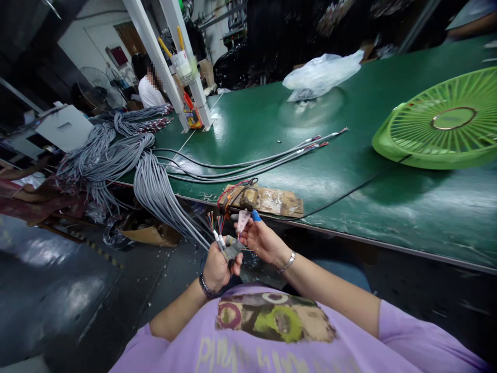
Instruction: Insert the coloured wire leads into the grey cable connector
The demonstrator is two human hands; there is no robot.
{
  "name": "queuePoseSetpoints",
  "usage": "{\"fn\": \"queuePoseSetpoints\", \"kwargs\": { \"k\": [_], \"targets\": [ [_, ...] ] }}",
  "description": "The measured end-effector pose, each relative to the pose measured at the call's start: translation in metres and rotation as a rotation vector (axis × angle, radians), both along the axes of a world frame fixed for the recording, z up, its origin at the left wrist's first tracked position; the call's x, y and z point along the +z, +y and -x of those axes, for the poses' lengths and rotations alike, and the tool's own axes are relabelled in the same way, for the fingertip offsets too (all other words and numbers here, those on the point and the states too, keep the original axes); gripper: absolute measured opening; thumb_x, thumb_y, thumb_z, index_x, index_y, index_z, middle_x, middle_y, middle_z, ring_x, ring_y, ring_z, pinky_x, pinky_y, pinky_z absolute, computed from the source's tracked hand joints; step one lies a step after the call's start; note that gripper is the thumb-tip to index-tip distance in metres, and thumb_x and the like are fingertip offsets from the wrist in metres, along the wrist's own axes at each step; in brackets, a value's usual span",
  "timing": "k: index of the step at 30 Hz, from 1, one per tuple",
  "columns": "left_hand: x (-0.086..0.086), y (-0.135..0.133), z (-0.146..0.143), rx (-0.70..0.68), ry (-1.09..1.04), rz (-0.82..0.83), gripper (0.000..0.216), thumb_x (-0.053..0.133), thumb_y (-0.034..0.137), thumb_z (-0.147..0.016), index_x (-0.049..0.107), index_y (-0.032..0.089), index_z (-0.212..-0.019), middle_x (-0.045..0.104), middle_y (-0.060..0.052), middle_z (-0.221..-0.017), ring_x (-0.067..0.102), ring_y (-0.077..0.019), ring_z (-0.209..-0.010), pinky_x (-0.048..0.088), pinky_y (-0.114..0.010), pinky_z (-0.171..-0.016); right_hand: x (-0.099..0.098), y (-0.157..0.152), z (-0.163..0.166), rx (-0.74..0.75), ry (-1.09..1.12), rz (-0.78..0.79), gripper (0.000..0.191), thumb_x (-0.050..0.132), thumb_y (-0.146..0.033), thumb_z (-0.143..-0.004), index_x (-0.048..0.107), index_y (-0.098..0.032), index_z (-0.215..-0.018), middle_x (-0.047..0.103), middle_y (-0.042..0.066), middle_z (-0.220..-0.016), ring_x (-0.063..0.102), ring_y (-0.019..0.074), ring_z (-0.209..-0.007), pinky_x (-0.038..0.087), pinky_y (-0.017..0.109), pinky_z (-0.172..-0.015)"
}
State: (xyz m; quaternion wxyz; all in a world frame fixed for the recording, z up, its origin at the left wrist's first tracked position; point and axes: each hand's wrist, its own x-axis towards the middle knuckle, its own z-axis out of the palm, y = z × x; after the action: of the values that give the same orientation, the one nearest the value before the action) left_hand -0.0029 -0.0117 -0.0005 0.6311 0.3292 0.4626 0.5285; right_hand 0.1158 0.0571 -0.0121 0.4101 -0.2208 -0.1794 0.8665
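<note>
My left hand [217,267] is closed round the ends of two grey cables [217,237], whose thin coloured wires fan out above my fist. My right hand [259,237] is beside it, fingers pinched on a small pale piece [243,219]; the fingertips wear blue and grey tape. Both hands hover just off the near edge of the green table [349,171]. A small block wrapped in brown tape [267,199], with red and black wires on it, lies on the table edge right above my hands.
A big bundle of grey cables [151,186] hangs over the table's left edge. Three cables [248,160] lie across the table. A green fan grille [442,122] sits at the right, a plastic bag [322,75] at the back. Another person [149,85] sits far left.
</note>
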Motion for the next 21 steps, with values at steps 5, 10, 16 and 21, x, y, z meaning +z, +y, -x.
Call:
{"fn": "queuePoseSetpoints", "kwargs": {
  "k": [5, 10, 16, 21],
  "targets": [
    [-0.001, -0.007, -0.002, 0.052, 0.039, -0.058, 0.032, 0.071, 0.039, -0.068, 0.050, 0.015, -0.065, 0.057, 0.003, -0.047, 0.044, -0.0060, -0.027, 0.027, -0.015, -0.026, 0.002, -0.003, -0.004, 0.004, -0.033, -0.049, 0.029, 0.061, -0.046, -0.078, 0.065, -0.018, -0.087, 0.063, 0.003, -0.076, 0.054, 0.0104, -0.063, 0.044, 0.022, -0.057],
    [0.000, -0.003, -0.008, 0.115, 0.062, -0.072, 0.031, 0.070, 0.038, -0.069, 0.050, 0.016, -0.064, 0.057, 0.004, -0.047, 0.044, -0.0056, -0.028, 0.025, -0.015, -0.028, 0.000, -0.003, -0.002, -0.059, -0.032, -0.116, 0.030, 0.066, -0.045, -0.075, 0.067, -0.017, -0.085, 0.061, 0.001, -0.069, 0.051, 0.0095, -0.059, 0.042, 0.022, -0.055],
    [-0.002, 0.002, -0.010, 0.105, 0.087, -0.070, 0.031, 0.068, 0.039, -0.070, 0.050, 0.016, -0.062, 0.053, 0.004, -0.043, 0.043, -0.0056, -0.028, 0.024, -0.015, -0.028, -0.003, 0.003, 0.002, -0.083, -0.048, 0.003, 0.028, 0.069, -0.043, -0.072, 0.067, -0.016, -0.080, 0.063, 0.001, -0.068, 0.053, 0.0092, -0.058, 0.044, 0.022, -0.055],
    [-0.004, 0.004, -0.011, 0.109, 0.092, -0.047, 0.032, 0.069, 0.040, -0.068, 0.050, 0.015, -0.062, 0.056, 0.004, -0.046, 0.042, -0.0055, -0.027, 0.026, -0.015, -0.028, -0.002, 0.003, 0.005, -0.132, -0.064, -0.003, 0.026, 0.071, -0.042, -0.071, 0.067, -0.016, -0.077, 0.063, 0.001, -0.066, 0.054, 0.0102, -0.060, 0.043, 0.022, -0.055]
  ]
}}
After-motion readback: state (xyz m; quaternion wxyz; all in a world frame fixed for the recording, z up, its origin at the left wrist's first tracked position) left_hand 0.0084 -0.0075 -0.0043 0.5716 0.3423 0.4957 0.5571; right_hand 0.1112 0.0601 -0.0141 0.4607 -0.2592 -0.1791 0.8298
